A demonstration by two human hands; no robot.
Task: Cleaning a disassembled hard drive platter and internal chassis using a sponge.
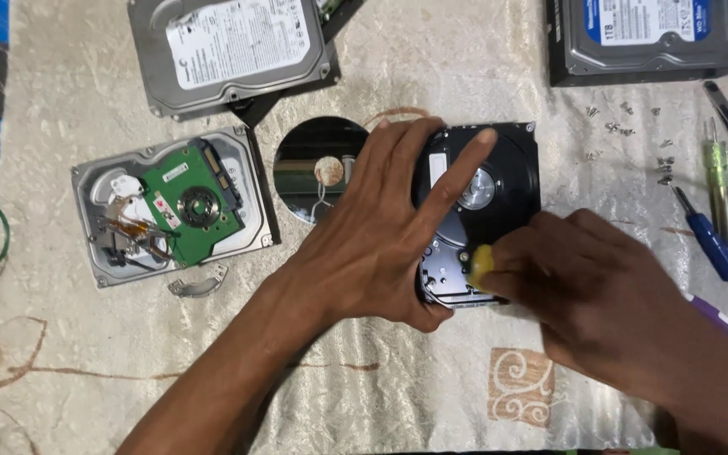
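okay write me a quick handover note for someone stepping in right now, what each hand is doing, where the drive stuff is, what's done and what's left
Left hand: flat on the open black hard drive, steadying it, index finger stretched toward the platter hub.
Right hand: grips a yellow-handled tool at the drive's lower edge, near the actuator area; the tip is hidden.
Done: cover off this drive; a loose mirror platter lies just left of it. Another opened drive with a green circuit board sits further left. Removed screws are scattered upper right beside the screwdrivers.
Left: this drive's internals are still in place; two closed drives at the top remain untouched.
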